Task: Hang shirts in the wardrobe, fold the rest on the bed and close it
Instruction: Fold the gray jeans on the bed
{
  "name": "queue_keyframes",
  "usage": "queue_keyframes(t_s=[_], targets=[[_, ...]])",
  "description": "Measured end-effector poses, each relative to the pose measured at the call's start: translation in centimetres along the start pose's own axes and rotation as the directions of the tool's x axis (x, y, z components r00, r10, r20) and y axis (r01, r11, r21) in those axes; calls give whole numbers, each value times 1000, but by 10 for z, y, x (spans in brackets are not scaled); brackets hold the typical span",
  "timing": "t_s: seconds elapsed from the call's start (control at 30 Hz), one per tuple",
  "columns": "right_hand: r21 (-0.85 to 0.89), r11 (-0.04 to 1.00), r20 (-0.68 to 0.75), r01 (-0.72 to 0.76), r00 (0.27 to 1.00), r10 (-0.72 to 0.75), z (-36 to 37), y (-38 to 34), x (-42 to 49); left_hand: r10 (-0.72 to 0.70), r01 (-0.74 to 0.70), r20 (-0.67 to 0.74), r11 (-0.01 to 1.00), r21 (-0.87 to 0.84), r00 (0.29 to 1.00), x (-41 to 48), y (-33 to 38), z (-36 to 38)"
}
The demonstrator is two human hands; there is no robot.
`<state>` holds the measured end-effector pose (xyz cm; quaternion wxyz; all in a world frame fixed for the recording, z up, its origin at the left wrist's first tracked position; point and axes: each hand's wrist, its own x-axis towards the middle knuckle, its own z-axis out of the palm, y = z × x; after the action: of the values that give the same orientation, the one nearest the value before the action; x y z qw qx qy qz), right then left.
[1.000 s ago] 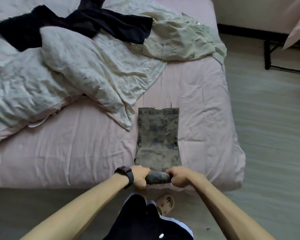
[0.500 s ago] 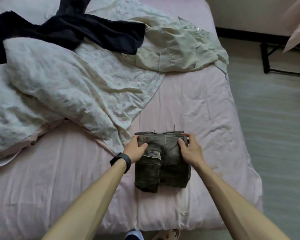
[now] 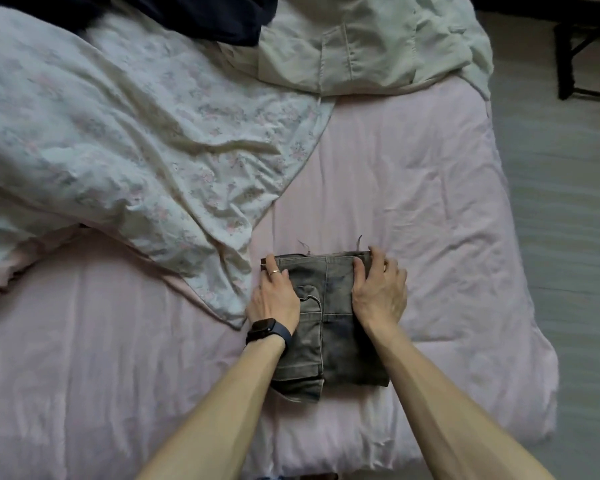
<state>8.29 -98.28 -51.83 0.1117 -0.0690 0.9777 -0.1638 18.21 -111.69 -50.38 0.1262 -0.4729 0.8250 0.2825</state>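
Folded grey jeans (image 3: pixel 329 327) lie on the near right part of the pink bed (image 3: pixel 430 202), just right of the floral quilt (image 3: pixel 136 133). The left hand (image 3: pixel 274 299) and right hand (image 3: pixel 378 292) press down on the jeans' far edge, fingers (image 3: pixel 376 263) spread and gripping nothing. A cream garment (image 3: pixel 361 43) lies far behind.

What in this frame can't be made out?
Head view:
- Wardrobe: outside the frame, so open or closed is unknown.
- Dark garment: cut off by the top edge; type unclear.
- Folded jeans: left side hidden under left hand and forearm.
- Black furniture legs: cropped at right edge.
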Motion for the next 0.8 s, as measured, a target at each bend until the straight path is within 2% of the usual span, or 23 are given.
queue_keyframes(t_s=[0.03,0.07,0.13,0.2,0.27,0.37,0.47,0.63,0.8], targets=[[-26,999,-45,37,998,-39,-3,0,-3,11,-10,-65,1000,18,998,-7,1,2],[-42,994,-99,105,989,-108,-6,0,-6,82,-78,-160,997,30,984,-14,1,3],[-88,951,-169,297,936,-308,-9,5,-24,339,-327,-250,941,89,907,-37,0,8],[-146,887,-88,438,887,-453,-5,14,-45,495,-472,-136,865,170,858,-51,-6,20],[-202,863,80,462,886,-456,3,27,-57,495,-483,9,845,227,869,-49,-17,34],[-243,882,217,404,909,-357,19,46,-43,499,-495,57,830,255,865,-27,-30,54],[-235,880,236,412,903,-360,34,56,-34,528,-512,27,808,292,849,-17,-37,66],[-193,888,185,417,904,-384,67,73,-29,555,-521,-9,785,335,832,-2,-47,87],[-184,900,223,395,909,-353,64,65,-30,529,-513,20,811,281,848,-4,-44,82]])
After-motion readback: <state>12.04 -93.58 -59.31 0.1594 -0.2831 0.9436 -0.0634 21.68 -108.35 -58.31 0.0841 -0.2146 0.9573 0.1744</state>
